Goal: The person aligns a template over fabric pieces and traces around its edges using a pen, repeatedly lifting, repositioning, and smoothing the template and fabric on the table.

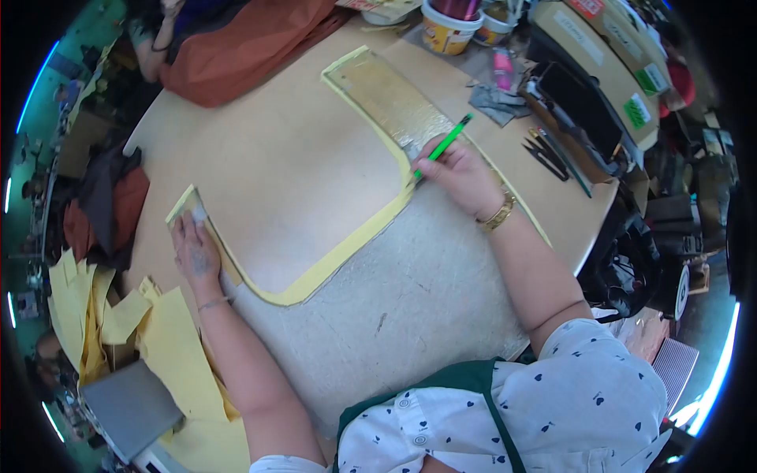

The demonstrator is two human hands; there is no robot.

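Observation:
My right hand [465, 181] grips a bright green pencil [448, 145], its lower end at the inner right curve of a large U-shaped template [371, 307]. The template is greyish, with shiny clear tape [398, 106] over its upper right arm. A yellow sheet [335, 273] shows beneath it as a band along the inner edge and the arm ends. My left hand [195, 252] lies flat, fingers stretched out, on the template's shorter left arm. The template's near end reaches up to my green apron [426, 384].
Yellow offcuts [169, 339] and a grey box [134, 406] are at the lower left. Brown fabric [244, 51] lies at the far side, beside another person's arm [155, 47]. Tubs [448, 31], thread snips [546, 158] and a box [579, 110] sit at the right.

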